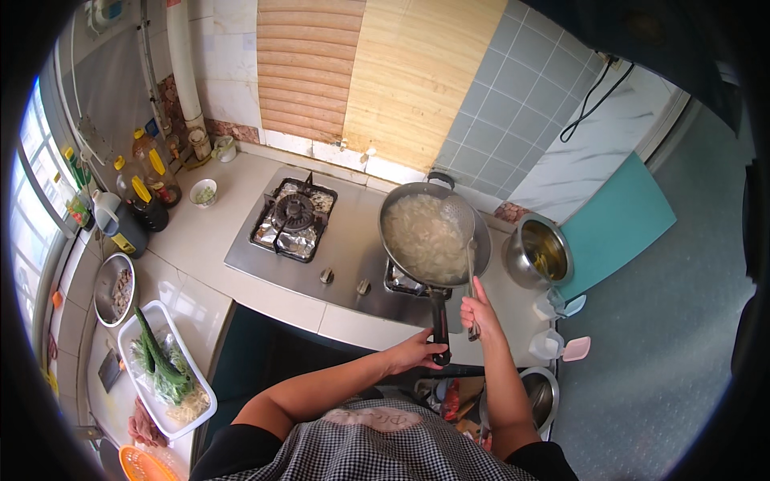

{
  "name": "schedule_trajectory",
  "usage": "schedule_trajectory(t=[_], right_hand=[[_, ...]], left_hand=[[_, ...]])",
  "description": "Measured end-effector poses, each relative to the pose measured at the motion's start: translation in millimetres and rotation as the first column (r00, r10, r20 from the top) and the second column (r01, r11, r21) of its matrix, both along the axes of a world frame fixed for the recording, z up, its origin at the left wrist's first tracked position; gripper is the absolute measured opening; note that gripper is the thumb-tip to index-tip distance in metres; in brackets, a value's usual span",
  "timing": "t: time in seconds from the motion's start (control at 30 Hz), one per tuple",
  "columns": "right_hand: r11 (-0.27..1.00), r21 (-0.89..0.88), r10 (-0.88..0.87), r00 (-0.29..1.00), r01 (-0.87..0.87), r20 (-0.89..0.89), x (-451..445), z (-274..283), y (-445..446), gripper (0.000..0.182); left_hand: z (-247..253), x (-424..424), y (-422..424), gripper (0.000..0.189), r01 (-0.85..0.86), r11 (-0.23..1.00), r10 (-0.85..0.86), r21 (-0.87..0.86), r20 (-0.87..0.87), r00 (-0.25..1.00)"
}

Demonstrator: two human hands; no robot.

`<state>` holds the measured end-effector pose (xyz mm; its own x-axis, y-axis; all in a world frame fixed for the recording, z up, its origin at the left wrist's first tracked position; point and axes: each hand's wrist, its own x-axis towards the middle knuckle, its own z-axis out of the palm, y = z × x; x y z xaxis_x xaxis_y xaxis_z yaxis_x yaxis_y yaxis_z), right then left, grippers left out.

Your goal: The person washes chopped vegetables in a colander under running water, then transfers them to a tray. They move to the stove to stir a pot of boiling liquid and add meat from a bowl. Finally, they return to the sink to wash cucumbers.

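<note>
A wok stands on the right burner of a steel gas hob, filled with cloudy liquid and many pale pieces. My left hand is closed around the end of its black handle. In my right hand is the metal shaft of a perforated skimmer. The skimmer's round head lies in the right part of the wok, over the liquid or partly in it; I cannot tell which. Right of the wok stands a steel pot holding yellowish liquid.
The left burner is bare. Sauce and oil bottles and a small bowl stand at the left. A white tray holds cucumbers and bagged greens, near a steel bowl, a cleaver and raw meat. Lidded seasoning boxes line the right edge.
</note>
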<state>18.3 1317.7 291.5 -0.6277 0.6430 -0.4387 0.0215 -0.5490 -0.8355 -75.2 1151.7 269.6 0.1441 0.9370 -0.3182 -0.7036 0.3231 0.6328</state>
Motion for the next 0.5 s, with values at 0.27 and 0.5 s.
schedule_trajectory(t=[0.27, 0.5], right_hand=[[0.490, -0.799, -0.234, 0.831, -0.348, -0.505, 11.1, -8.2, 9.5, 0.029], [0.829, -0.506, -0.011, 0.899, -0.237, -0.439, 34.3, 10.3, -5.1, 0.041]], left_hand=[[-0.2, -2.8, 1.5, 0.048, 0.014, 1.000, -0.014, -0.015, -0.024, 1.000], [3.4, -1.9, -0.1, 0.045, 0.008, 1.000, -0.009, 0.013, 0.037, 0.999]])
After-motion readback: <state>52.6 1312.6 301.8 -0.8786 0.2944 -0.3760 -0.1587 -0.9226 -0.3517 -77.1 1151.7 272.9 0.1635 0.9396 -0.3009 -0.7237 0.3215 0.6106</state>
